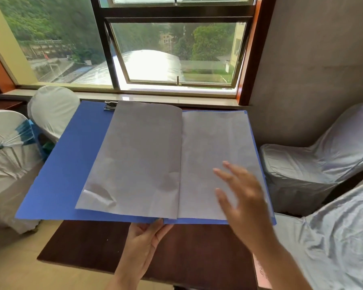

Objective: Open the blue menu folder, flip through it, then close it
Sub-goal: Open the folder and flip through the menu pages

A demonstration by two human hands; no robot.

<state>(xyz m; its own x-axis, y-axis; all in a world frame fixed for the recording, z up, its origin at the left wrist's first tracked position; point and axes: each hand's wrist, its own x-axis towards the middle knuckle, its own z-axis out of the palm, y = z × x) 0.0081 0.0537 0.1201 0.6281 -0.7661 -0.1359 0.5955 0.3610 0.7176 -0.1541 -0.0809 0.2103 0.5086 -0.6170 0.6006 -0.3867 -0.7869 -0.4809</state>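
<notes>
1. The blue menu folder (57,164) lies open above the dark surface (88,243), overhanging its left edge
2. Left hand (144,237) pinches the near edge at the spine; right hand (242,197) hovers, fingers (220,172) spread, grasping nothing
3. Pages (138,155) look thin, floppy, glossy, probably slippery; covers seem light but stiffer: lift each sheet by its outer edge

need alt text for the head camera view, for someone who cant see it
A blue menu folder lies open over a dark wooden table by a window, a grey page turned to the left. The left hand holds its near edge at the spine; the right hand, fingers spread, is over the right-hand page. Cloth-covered chairs flank the table.
</notes>
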